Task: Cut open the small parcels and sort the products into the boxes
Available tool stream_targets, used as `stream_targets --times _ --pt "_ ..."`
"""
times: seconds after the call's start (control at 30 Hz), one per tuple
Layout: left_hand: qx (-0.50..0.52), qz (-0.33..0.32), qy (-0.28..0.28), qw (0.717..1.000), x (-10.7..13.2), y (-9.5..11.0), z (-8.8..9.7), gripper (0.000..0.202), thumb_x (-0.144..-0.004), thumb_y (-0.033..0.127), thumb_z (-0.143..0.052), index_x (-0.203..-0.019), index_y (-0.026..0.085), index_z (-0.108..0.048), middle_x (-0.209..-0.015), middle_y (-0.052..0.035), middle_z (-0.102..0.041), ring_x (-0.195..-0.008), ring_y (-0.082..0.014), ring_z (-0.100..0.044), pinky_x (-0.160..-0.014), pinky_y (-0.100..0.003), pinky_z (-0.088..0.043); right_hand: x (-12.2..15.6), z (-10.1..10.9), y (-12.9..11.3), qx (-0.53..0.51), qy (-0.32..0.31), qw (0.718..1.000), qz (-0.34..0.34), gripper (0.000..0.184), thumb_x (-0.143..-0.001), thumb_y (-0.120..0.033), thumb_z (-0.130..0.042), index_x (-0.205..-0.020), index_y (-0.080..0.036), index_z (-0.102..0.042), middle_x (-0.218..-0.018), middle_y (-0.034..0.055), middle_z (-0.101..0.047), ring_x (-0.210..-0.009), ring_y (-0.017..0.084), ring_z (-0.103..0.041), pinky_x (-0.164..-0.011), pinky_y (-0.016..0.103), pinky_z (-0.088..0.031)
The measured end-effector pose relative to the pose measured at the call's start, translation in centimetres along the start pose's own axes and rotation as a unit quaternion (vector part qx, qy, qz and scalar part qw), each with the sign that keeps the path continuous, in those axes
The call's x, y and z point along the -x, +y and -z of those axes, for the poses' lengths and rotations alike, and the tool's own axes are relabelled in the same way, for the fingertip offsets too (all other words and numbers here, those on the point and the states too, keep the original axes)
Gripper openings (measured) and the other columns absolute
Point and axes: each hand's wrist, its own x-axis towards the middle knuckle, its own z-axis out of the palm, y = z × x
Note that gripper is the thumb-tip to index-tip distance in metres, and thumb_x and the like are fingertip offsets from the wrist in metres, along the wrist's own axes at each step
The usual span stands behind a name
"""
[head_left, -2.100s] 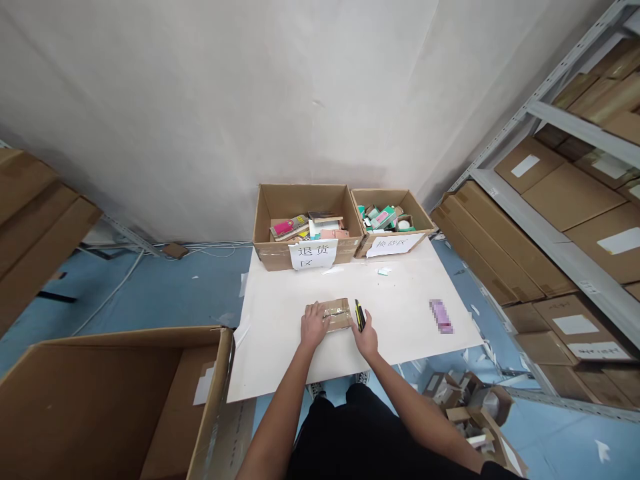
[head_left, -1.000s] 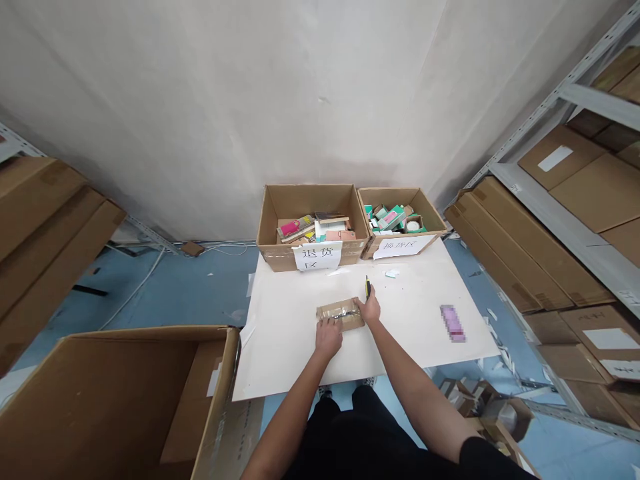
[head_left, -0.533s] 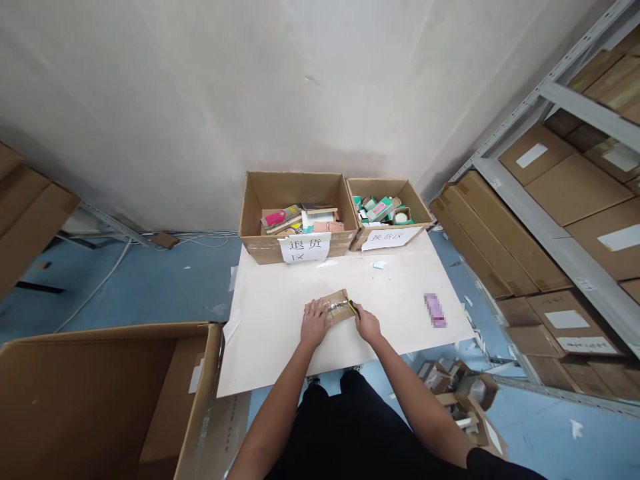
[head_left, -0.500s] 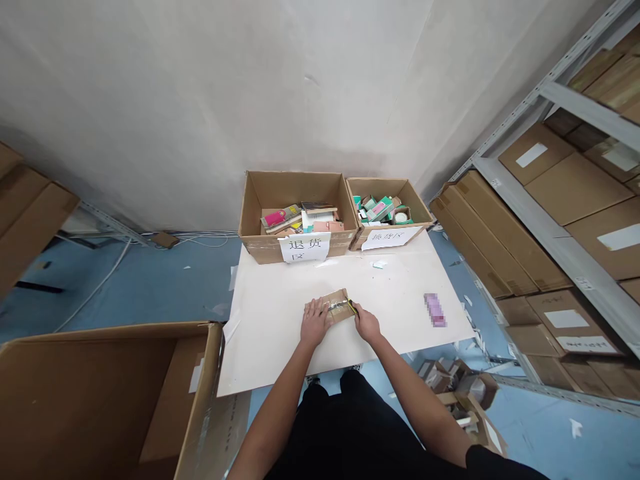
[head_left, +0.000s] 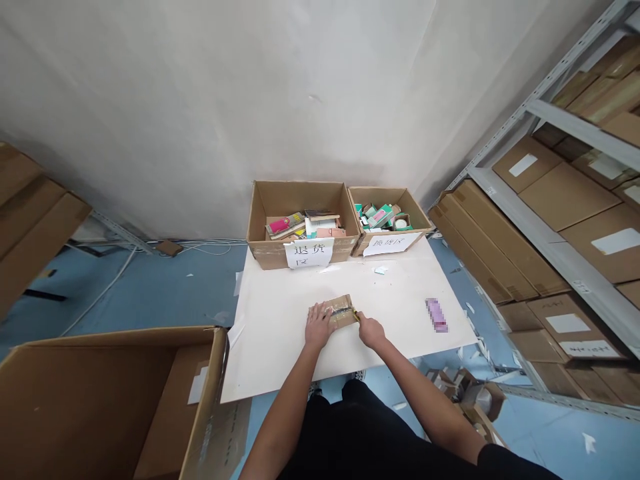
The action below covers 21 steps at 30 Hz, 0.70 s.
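Observation:
A small flat cardboard box [head_left: 343, 319] lies on the white tabletop [head_left: 270, 340], with shiny tape and a dark strip along its top. Over the box's left end rests my left hand [head_left: 319, 327], its fingers spread and lying flat, pressing on it. My right hand [head_left: 371, 331] is closed around a yellow utility knife [head_left: 356, 315], mostly hidden in the fist. The knife's front end meets the right edge of the box; its blade is too small to make out.
Behind stand two open cartons with paper signs: a larger one [head_left: 260, 251] with mixed packages and a smaller one [head_left: 425, 223] with green-and-white boxes. A blurred purple item [head_left: 437, 315] lies right. A big open carton [head_left: 220, 360] stands left, shelving [head_left: 560, 260] right.
The view has shifted slightly, so the scene sits a little lower. The knife remains at the box's right end, and both hands keep nearly the same places on the box.

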Motion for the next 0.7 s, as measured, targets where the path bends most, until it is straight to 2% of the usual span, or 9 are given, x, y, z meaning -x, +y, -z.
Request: stream_targets --times 0.07,0.13,0.27,0.33,0.4,0.47,0.57,0.63,0.7 --pt "0.002 -0.001 0.004 1.000 0.1 -0.1 0.0 0.068 -0.097 0.047 -0.060 -0.161 0.033 -0.042 -0.174 -0.0032 -0.027 -0.162 -0.0346 -0.017 -0.130 -0.056 -0.020 0.7 -1.1 1.5 -0.073 0.041 0.996 -0.009 0.048 -0.100 -0.021 -0.050 -0.148 -0.024 -0.048 -0.104 0.0122 -0.077 -0.095 0.026 -0.074 -0.077 0.030 -0.048" --pt "0.004 -0.004 0.007 1.000 0.2 -0.1 0.0 0.068 -0.097 0.046 -0.061 -0.161 0.033 -0.043 -0.174 -0.0028 -0.027 -0.162 -0.0346 -0.017 -0.130 -0.056 -0.021 1.4 -2.7 2.9 -0.196 0.073 0.977 -0.044 0.040 -0.101 -0.028 -0.049 -0.141 -0.022 -0.049 -0.095 0.0081 -0.076 -0.083 0.022 -0.074 -0.071 0.027 -0.049" --pt "0.003 0.013 0.023 1.000 0.7 0.5 -0.3 0.067 -0.098 0.047 -0.060 -0.161 0.031 -0.044 -0.175 -0.0040 -0.026 -0.162 -0.0352 -0.017 -0.129 -0.056 -0.023 2.4 -6.4 5.1 -0.443 0.090 0.877 -0.160 0.028 -0.098 -0.043 -0.047 -0.112 -0.020 -0.053 -0.079 0.0025 -0.071 -0.055 0.017 -0.067 -0.052 0.024 -0.049" --pt "-0.001 0.035 0.033 0.999 1.1 1.1 -0.7 0.067 -0.099 0.049 -0.057 -0.161 0.028 -0.043 -0.175 -0.0057 -0.024 -0.162 -0.0358 -0.015 -0.128 -0.056 -0.025 2.7 -7.5 6.0 -0.480 0.108 0.856 -0.160 0.030 -0.095 -0.048 -0.047 -0.106 -0.021 -0.052 -0.079 0.0012 -0.069 -0.050 0.016 -0.065 -0.048 0.025 -0.049" --pt "-0.006 0.053 0.037 0.998 1.4 1.8 -1.1 0.067 -0.100 0.050 -0.054 -0.162 0.027 -0.041 -0.175 -0.0069 -0.023 -0.162 -0.0364 -0.014 -0.127 -0.057 -0.027 2.6 -7.6 6.5 -0.467 0.120 0.869 -0.113 0.033 -0.096 -0.050 -0.045 -0.111 -0.022 -0.052 -0.083 0.0001 -0.069 -0.049 0.016 -0.064 -0.051 0.027 -0.051" --pt "-0.014 0.064 0.036 0.997 1.6 2.3 -1.3 0.067 -0.101 0.050 -0.052 -0.163 0.027 -0.040 -0.175 -0.0074 -0.023 -0.162 -0.0370 -0.015 -0.126 -0.058 -0.028 2.2 -6.6 6.5 -0.415 0.127 0.900 -0.046 0.034 -0.099 -0.046 -0.042 -0.124 -0.023 -0.051 -0.090 0.0005 -0.072 -0.058 0.018 -0.068 -0.060 0.029 -0.055" --pt "-0.034 0.075 0.026 0.996 1.7 2.7 -1.2 0.067 -0.101 0.050 -0.050 -0.163 0.026 -0.039 -0.175 -0.0080 -0.023 -0.162 -0.0373 -0.016 -0.125 -0.057 -0.029 0.5 -4.2 5.2 -0.292 0.132 0.946 0.054 0.039 -0.103 -0.033 -0.042 -0.141 -0.027 -0.047 -0.112 0.0045 -0.074 -0.095 0.022 -0.074 -0.083 0.031 -0.056" --pt "-0.047 0.080 0.017 0.996 1.7 2.8 -0.9 0.068 -0.102 0.050 -0.050 -0.164 0.026 -0.038 -0.175 -0.0080 -0.023 -0.162 -0.0371 -0.015 -0.125 -0.056 -0.029 -0.7 -2.8 4.0 -0.198 0.104 0.972 0.077 0.042 -0.104 -0.025 -0.041 -0.145 -0.029 -0.048 -0.124 0.0070 -0.071 -0.108 0.024 -0.071 -0.091 0.032 -0.053" --pt "-0.057 0.086 0.007 0.995 1.7 2.7 -0.6 0.069 -0.102 0.052 -0.048 -0.165 0.027 -0.036 -0.176 -0.0074 -0.022 -0.162 -0.0368 -0.014 -0.125 -0.055 -0.030 -1.4 -1.9 3.0 -0.107 0.051 0.991 0.064 0.047 -0.102 -0.017 -0.041 -0.147 -0.029 -0.049 -0.125 0.0103 -0.069 -0.104 0.025 -0.072 -0.087 0.032 -0.053"
